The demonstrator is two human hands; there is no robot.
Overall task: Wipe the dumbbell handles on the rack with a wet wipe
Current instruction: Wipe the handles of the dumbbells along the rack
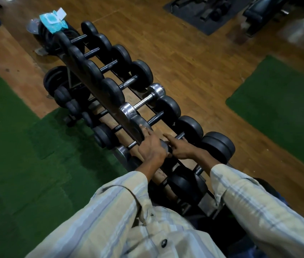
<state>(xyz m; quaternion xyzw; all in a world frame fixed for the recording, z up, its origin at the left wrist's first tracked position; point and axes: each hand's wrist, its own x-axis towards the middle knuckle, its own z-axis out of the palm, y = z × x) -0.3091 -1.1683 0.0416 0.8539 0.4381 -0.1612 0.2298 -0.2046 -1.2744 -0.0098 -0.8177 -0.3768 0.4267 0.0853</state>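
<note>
While bent over the dumbbell rack [84, 71], both hands down on one dumbbell near the close end.

Left hand [152, 146] draped over the inner rubber disc, fingers curled round its rounded edge; right hand [180, 148] gripping the thin steel dumbbell handle [180, 136], forefinger stretched out along it. Cannot tell whether a wipe sits under the palm. Matte black round heads in a row, one chromed pair between. Crinkled blue wet-wipe pack [53, 20] at the far end. Striped cotton sleeves.
</note>
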